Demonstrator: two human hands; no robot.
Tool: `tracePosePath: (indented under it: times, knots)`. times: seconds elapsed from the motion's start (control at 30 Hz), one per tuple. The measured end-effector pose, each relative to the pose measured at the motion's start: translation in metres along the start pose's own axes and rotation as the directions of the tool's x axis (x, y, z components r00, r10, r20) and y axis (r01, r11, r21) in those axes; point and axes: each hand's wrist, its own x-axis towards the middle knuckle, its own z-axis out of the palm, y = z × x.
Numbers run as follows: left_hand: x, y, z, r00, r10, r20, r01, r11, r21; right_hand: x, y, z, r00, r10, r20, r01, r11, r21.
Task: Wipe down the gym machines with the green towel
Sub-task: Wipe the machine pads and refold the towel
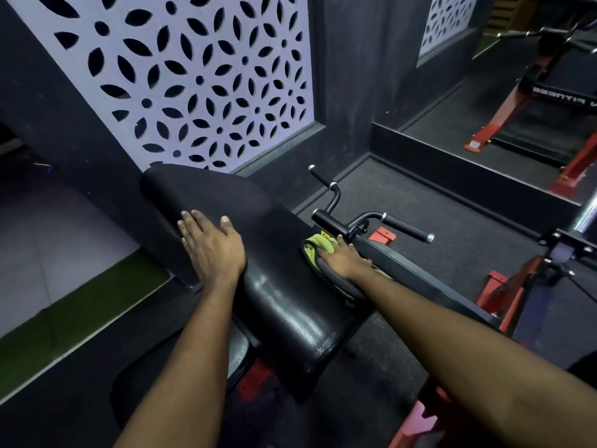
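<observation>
Left hand: the left hand (211, 250) lies flat, palm down, on the far half of the pad (277, 295), with fingers straight and slightly spread and the thumb out to the right; it holds nothing.
Right hand: the right hand (342, 257) rests on top of the towel (314, 250) and presses it down. Its fingers look fairly straight, and some tips are hidden in the folds.
Towel: yellow-green, soft and bunched, at the pad's right edge, just near the handles (407, 228) and touching the black frame there.
Pad: long, black and rounded at its ends. The far part is matte and the near part is glossy vinyl with fine creases and highlights.
Handles: black tubular bars that curve up from a short cross tube, with dull grip sleeves and small chrome end caps. One points far and one points right.
Frame: red-painted steel legs (504, 287) with flat foot plates, to the right of the pad.
Floor: dark, speckled rubber matting (445, 208).
Panel: a pale lattice (200, 76) on the far wall, cut with leaf-shaped holes in a flower pattern and set in a dark surround.
Left side: a strip of green turf (80, 305) beside smooth grey tiles (48, 234).
Far right: a mirror (533, 101) shows another red-framed machine.
</observation>
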Motion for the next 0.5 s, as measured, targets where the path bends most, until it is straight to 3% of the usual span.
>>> tracePosePath:
  times: [0.5]
  knots:
    - [-0.002,-0.002,0.002,1.0,0.014,-0.007,-0.014,1.0,-0.007,0.043,0.051,0.013,0.999,0.022,-0.031,-0.021,0.999,0.033]
